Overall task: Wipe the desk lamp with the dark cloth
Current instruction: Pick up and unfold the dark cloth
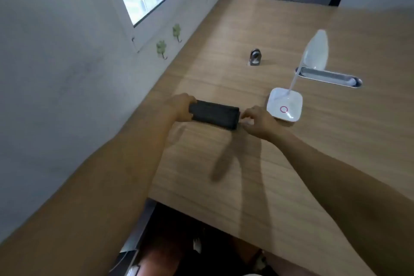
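Both arms reach forward over the wooden bench point(257, 163). The left hand point(181, 107) and right hand point(257, 121) each pinch an end of the dark cloth point(214, 114), folded into a flat oblong. The white desk lamp point(285, 105) stands just beside the right hand.

cloth point(214, 114) on desk point(257, 29), between hands | lamp point(285, 105) just right | wall point(56, 51) left
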`<state>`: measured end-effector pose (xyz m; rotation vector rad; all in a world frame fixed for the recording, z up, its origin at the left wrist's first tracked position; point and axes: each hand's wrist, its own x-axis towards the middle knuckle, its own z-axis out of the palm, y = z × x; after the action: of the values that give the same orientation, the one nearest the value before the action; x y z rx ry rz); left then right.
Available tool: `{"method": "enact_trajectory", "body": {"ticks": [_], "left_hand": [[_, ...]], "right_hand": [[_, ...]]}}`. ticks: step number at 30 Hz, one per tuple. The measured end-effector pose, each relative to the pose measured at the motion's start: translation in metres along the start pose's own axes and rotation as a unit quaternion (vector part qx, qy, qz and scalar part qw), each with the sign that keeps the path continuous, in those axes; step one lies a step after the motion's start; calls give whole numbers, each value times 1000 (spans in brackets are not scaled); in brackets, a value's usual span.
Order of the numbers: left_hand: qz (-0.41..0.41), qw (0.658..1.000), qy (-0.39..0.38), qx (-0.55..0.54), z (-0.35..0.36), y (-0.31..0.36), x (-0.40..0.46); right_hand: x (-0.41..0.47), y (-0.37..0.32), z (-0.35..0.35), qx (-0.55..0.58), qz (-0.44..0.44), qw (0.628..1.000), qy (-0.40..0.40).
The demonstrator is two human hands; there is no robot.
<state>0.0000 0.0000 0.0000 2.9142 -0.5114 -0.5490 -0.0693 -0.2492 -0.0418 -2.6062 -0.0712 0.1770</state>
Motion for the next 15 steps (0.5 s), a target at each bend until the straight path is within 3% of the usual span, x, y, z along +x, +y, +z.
{"method": "enact_trajectory", "body": {"ticks": [4, 6, 15], "left_hand": [[24, 999, 16, 37, 19, -16, -2], [26, 999, 22, 42, 29, -22, 2], [40, 990, 129, 42, 62, -27, -7]], "right_hand": [[5, -12, 23, -44, -79, 995, -35], [8, -6, 32, -71, -72, 994, -49], [1, -9, 59, -63, -108, 989, 82]]}}
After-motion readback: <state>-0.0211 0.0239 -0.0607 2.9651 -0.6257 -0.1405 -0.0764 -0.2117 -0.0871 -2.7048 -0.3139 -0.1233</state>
